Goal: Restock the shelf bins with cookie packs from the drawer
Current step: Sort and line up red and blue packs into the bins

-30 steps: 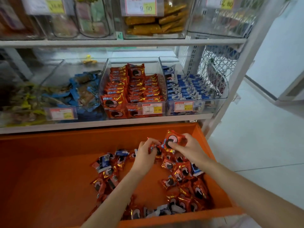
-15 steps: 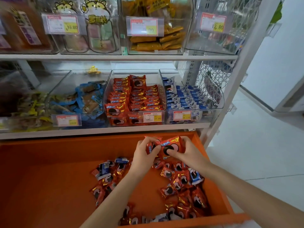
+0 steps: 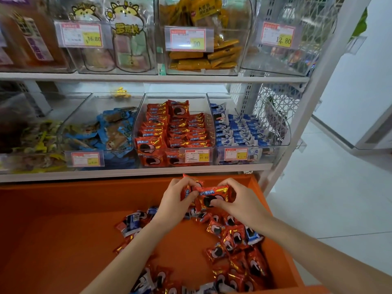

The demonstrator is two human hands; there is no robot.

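Curled fingers (image 3: 223,183) of the left hand (image 3: 172,201) and right hand (image 3: 241,203) pinch red cookie packs (image 3: 214,195) together above the orange drawer (image 3: 63,230), which holds loose packs (image 3: 235,238). Behind, a clear bin (image 3: 176,94) holds rows of red packs; the next bin (image 3: 284,128), blue-white ones.

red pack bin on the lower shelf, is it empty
No, the red pack bin holds several rows of red cookie packs.

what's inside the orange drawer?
Loose red cookie packs and a few blue packs, mostly right side. Left hand and right hand hold other red packs above. Anything under the forearms is hidden.
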